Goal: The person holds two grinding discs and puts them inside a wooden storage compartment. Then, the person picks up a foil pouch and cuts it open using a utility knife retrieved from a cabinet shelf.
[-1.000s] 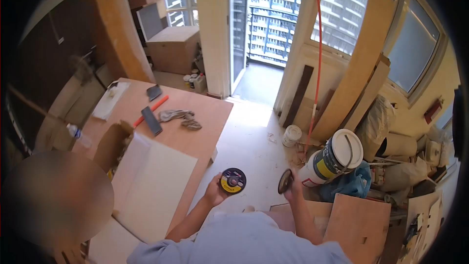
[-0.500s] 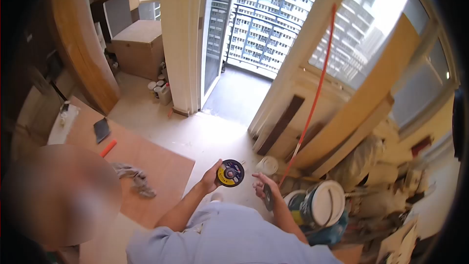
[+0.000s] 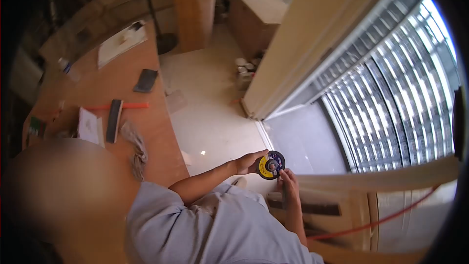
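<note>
My left hand (image 3: pixel 250 163) grips the edge of a round abrasive disc (image 3: pixel 264 170) with a yellow and dark purple label and a hub at its centre. The labelled face is turned up towards me. On the other side, the fingers of my right hand (image 3: pixel 289 184) reach the disc's lower right rim. A thin dark disc (image 3: pixel 284 198), seen nearly edge-on, sits in the right palm, partly hidden by the fingers.
To the left, a wooden board (image 3: pixel 166 149) carries a grey rag (image 3: pixel 137 154), a dark sanding block (image 3: pixel 114 121), an orange tube (image 3: pixel 136 105) and a black pad (image 3: pixel 145 80). Ahead stand small tins (image 3: pixel 244 66) and a door frame (image 3: pixel 281 51). At lower right runs a red hose (image 3: pixel 391 218).
My view has swung left, bringing more of the board into sight. The right hand has come over to the labelled disc; before, it was apart from it. The left hand keeps its hold.
</note>
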Motion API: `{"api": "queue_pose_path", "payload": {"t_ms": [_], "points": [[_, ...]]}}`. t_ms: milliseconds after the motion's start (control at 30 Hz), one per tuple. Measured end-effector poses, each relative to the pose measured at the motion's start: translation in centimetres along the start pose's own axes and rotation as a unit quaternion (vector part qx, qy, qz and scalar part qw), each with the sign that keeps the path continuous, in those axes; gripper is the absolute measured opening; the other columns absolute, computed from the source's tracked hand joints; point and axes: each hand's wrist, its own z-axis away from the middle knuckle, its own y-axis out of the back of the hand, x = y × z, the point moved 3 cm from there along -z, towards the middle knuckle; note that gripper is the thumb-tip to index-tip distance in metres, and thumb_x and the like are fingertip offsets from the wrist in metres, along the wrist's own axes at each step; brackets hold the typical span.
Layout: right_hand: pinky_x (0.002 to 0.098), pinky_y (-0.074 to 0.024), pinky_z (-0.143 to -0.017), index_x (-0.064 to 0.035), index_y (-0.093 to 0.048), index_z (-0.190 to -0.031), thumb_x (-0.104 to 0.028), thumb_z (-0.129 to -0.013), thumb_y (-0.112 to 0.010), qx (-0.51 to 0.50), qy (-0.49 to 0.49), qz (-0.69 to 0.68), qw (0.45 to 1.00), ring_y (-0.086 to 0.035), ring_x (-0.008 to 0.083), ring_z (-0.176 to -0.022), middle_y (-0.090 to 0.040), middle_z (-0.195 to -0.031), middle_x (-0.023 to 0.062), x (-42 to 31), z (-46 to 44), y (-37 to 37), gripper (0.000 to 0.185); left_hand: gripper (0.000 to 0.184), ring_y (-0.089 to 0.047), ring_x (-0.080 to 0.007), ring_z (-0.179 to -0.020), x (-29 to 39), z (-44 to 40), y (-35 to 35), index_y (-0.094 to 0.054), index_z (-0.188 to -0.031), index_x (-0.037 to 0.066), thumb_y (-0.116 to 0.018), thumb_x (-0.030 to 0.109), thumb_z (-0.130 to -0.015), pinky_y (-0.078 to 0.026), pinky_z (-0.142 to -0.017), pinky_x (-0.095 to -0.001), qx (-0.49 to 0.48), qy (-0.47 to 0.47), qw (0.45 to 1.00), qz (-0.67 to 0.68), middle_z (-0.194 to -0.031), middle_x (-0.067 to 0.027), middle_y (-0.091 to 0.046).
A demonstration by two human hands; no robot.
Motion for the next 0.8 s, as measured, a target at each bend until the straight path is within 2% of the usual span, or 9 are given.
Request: {"api": "queue_pose_path", "payload": {"t_ms": [133, 233, 367, 400, 533, 600, 667, 767, 800], "points": [[0.0208, -0.0245, -0.036, -0.0119, -0.055, -0.078, -0.023, -0.091, -0.061, -0.199, 0.014, 0.111, 0.974, -0.036, 0.0053, -0.036, -0.043, -0.050, -0.0045, -8.7, -9.7, -5.6, 0.018, 0.055, -0.057, -0.0243, -0.114, 8.5, 3.0, 0.7, -0.044, -0.133, 0.006, -0.045, 0.045, -0.095, -0.044, -0.099, -0.0439, 0.045, -0.152, 0.987, 0.009, -0.122, -0.0114, -0.059], [0.0198, -0.0229, -0.035, -0.0113, -0.060, -0.082, -0.020, -0.091, -0.061, -0.310, 0.010, 0.118, 0.943, -0.035, 0.0026, -0.038, -0.047, -0.053, -0.0057, -12.2, -15.3, -11.0, 0.013, 0.061, -0.057, -0.0252, -0.113, 11.5, 4.6, 4.6, -0.047, -0.129, 0.000, -0.059, 0.043, -0.088, -0.043, -0.099, -0.0433, 0.064, -0.235, 0.970, 0.020, -0.123, -0.0140, -0.058], [0.0204, -0.0256, -0.035, -0.0077, -0.059, -0.084, -0.018, -0.091, -0.062, -0.361, 0.010, 0.112, 0.926, -0.037, 0.0050, -0.037, -0.048, -0.052, -0.0031, -15.4, -22.2, -17.9, 0.013, 0.056, -0.058, -0.0255, -0.111, 16.4, 5.0, 9.0, -0.050, -0.125, -0.003, -0.061, 0.039, -0.089, -0.045, -0.097, -0.0415, 0.083, -0.324, 0.942, 0.026, -0.120, -0.0150, -0.059], [0.0207, -0.0254, -0.035, -0.0078, -0.059, -0.085, -0.018, -0.091, -0.061, -0.363, -0.006, 0.097, 0.927, -0.037, 0.0054, -0.037, -0.048, -0.052, -0.0019, -15.8, -27.0, -20.4, 0.012, 0.051, -0.060, -0.0242, -0.107, 19.8, 4.6, 11.7, -0.052, -0.123, -0.003, -0.059, 0.036, -0.091, -0.047, -0.095, -0.0402, 0.143, -0.333, 0.930, 0.062, -0.115, -0.0143, -0.061], [0.0221, -0.0250, -0.036, -0.0080, -0.057, -0.084, -0.025, -0.088, -0.064, -0.331, -0.022, 0.161, 0.930, -0.036, 0.0056, -0.038, -0.047, -0.054, -0.0032, -19.6, -34.8, -26.0, 0.019, 0.039, -0.063, -0.0218, -0.100, 28.1, 2.3, 19.2, -0.058, -0.113, 0.001, -0.059, 0.034, -0.092, -0.049, -0.091, -0.0386, 0.267, -0.282, 0.919, 0.064, -0.108, -0.0106, -0.064], [0.0214, -0.0247, -0.040, -0.0049, -0.061, -0.092, -0.029, -0.087, -0.063, -0.323, -0.030, 0.197, 0.925, -0.037, 0.0053, -0.042, -0.046, -0.059, -0.0035, -21.7, -38.4, -28.6, 0.025, 0.039, -0.063, -0.0205, -0.098, 32.9, 1.1, 21.8, -0.058, -0.112, 0.002, -0.058, 0.035, -0.092, -0.049, -0.090, -0.0371, 0.281, -0.258, 0.923, 0.055, -0.107, -0.0097, -0.064], [0.0228, -0.0270, -0.041, -0.0041, -0.061, -0.095, -0.032, -0.088, -0.063, -0.334, 0.114, 0.204, 0.913, -0.040, 0.0058, -0.044, -0.046, -0.059, -0.0039, -20.1, -44.4, -30.3, 0.029, 0.037, -0.063, -0.0190, -0.097, 37.1, 0.6, 24.0, -0.058, -0.112, 0.003, -0.057, 0.034, -0.093, -0.050, -0.087, -0.0346, 0.286, -0.232, 0.929, 0.024, -0.106, -0.0087, -0.064], [0.0251, -0.0321, -0.042, -0.0047, -0.061, -0.095, -0.033, -0.088, -0.062, -0.300, 0.083, 0.248, 0.917, -0.043, 0.0077, -0.045, -0.049, -0.060, -0.0031, -23.1, -50.7, -33.5, 0.029, 0.034, -0.062, -0.0161, -0.094, 43.8, -1.0, 28.2, -0.058, -0.113, 0.004, -0.056, 0.032, -0.093, -0.049, -0.084, -0.0314, 0.367, -0.206, 0.906, -0.051, -0.103, -0.0070, -0.065], [0.0255, -0.0333, -0.042, -0.0052, -0.061, -0.093, -0.033, -0.088, -0.062, -0.280, 0.038, 0.205, 0.937, -0.044, 0.0087, -0.045, -0.050, -0.060, -0.0026, -23.5, -53.3, -34.3, 0.029, 0.034, -0.061, -0.0151, -0.093, 45.9, -1.5, 29.5, -0.057, -0.115, 0.005, -0.056, 0.032, -0.094, -0.049, -0.083, -0.0305, 0.402, -0.204, 0.889, -0.082, -0.102, -0.0065, -0.065]]}}
